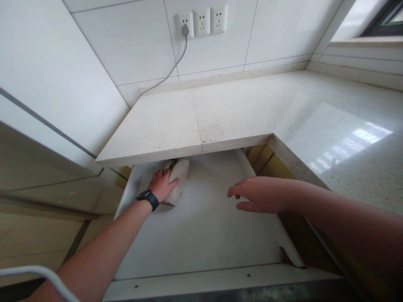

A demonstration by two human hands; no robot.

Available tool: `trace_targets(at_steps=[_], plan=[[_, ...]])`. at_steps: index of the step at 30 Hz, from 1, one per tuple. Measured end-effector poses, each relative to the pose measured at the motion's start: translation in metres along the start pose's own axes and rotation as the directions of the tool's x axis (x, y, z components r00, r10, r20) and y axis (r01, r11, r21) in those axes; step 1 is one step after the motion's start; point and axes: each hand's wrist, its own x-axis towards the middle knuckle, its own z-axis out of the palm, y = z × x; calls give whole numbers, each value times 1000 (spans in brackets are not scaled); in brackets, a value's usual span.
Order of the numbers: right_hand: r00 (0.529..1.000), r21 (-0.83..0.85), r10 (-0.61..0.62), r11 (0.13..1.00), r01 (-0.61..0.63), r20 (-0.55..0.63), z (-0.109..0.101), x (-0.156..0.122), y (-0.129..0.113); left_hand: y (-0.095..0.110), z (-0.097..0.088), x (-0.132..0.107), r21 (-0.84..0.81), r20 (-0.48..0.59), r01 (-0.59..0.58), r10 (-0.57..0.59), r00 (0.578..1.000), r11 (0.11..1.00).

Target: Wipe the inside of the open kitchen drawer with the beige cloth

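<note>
At the far left, a tall, smooth white panel with a grey horizontal strip [53,54] stands beside the counter's left end. Below, a thick, curved white cord [40,270] crosses the bottom corner, in front of the left forearm. On the left wrist is a black watch with a dark strap [149,199]. The left hand [161,185] lies on a soft-looking, off-white, creased bundle [180,178], its thumb spread across the top. The fingertips are partly hidden, so I cannot tell whether this grip is clamped on the bundle or only pressing on it. The bundle lies towards the back left of a wide, pulled-out white drawer with a flat bottom [217,235], near its left wall and partly beneath the counter's front edge.

Above, a grey cord [166,76] climbs the white tiled wall [132,42] to a grey plug [185,30] in the leftmost of three square white sockets [202,22]. The speckled, pale stone counter [233,109] runs below the wall, with a thin seam across it, and turns towards the viewer at the right.

Further right, the right hand [255,195] hangs above the right part of the drawer, well apart from the bundle. Its grip holds nothing: the fingers are loosely bent, with the thumb apart from them. A small dark bracket [285,255] sits at the drawer's front right corner. Bright window light reflects off the counter's right side, and a dark-framed window [379,27] shows at the upper right.
</note>
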Motion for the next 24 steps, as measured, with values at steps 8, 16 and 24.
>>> trace_targets(at_steps=[8,16,24], plan=[[999,-23,-29,999,28,-18,0,3,-2,-6,16,20,-50,-127,31,-37,991,998],[999,-53,-42,998,41,-28,3,4,1,51,18,63,-48,-79,-134,130,988,990],[991,-104,-76,992,65,-106,-8,4,-7,148,33,90,-94,-42,-228,225,974,969]])
